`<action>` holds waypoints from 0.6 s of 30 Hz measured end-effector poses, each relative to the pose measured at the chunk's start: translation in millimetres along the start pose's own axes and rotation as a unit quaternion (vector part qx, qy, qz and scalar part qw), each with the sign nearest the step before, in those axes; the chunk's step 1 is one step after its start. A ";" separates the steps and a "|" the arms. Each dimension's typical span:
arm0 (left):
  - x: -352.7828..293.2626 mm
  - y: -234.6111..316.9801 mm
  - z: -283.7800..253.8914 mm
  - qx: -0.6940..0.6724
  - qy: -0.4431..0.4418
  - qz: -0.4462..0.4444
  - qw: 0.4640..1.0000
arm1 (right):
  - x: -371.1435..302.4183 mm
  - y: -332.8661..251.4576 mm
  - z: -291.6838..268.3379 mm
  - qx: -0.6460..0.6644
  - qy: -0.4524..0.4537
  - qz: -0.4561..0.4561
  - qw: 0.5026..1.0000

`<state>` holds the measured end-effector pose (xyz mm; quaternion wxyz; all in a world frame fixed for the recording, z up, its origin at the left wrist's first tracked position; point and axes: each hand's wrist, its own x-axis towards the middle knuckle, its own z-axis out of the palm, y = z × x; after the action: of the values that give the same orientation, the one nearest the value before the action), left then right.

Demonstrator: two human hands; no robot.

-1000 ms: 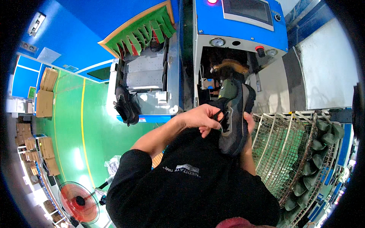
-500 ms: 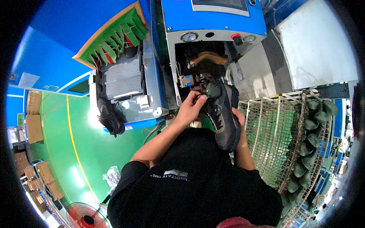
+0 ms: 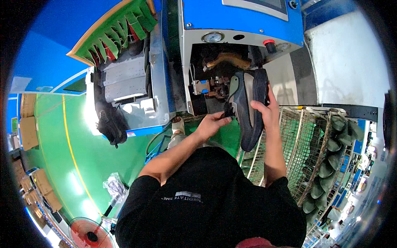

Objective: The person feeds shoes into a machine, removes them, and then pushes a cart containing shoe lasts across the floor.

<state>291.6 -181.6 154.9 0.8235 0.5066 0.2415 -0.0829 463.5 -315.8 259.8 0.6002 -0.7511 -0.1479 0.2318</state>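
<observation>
A dark grey shoe with a lighter side stripe and a thick dark sole hangs tilted in front of the machine opening, its toe toward me. My right hand is closed around the sole side, thumb across the sole edge. At the shoe's left side, my left hand pinches a dark part near the laces; exactly which part is hard to make out. A greenish shoe last shows in the shoe's opening. Just beyond is the machine's dark metal clamp mechanism, with nothing seen in it.
The blue and white machine carries a gauge and a red knob. A conveyor with green flaps stands left, a black shoe at its end. Right is a wire rack with several dark green lasts.
The shoe has swung up and right, and more of its sole side shows. My left hand has moved down from the opening area toward the laces. My right hand has risen along the sole.
</observation>
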 end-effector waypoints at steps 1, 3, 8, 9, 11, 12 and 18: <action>14.2 -17.6 -0.4 -0.021 0.008 0.023 0.999 | 9.5 0.7 -4.0 -0.061 0.000 -0.019 0.998; 23.1 -11.8 7.2 -0.090 -0.016 0.013 0.996 | 21.0 -1.4 -1.3 -0.126 0.008 -0.025 0.992; 48.3 -28.2 16.5 -0.357 -0.053 -0.056 0.931 | 41.0 6.2 17.0 -0.357 0.018 -0.032 0.933; 50.8 -31.7 17.4 -0.392 -0.047 -0.056 0.917 | 41.0 1.7 29.0 -0.446 0.007 0.002 0.895; 59.4 -38.9 18.8 -0.437 -0.010 -0.069 0.897 | 40.4 3.2 53.4 -0.547 -0.006 -0.021 0.837; 61.8 -39.2 19.8 -0.451 0.005 -0.077 0.889 | 39.4 -1.2 65.5 -0.573 -0.021 -0.019 0.819; 78.0 -60.3 -10.6 -0.380 0.052 -0.123 0.915 | 32.4 -15.1 87.2 -0.596 -0.010 0.015 0.803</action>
<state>333.1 -192.4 65.6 0.9235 0.1257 0.3577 -0.0588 446.0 -223.4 254.0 0.0293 -0.9605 -0.2520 0.1142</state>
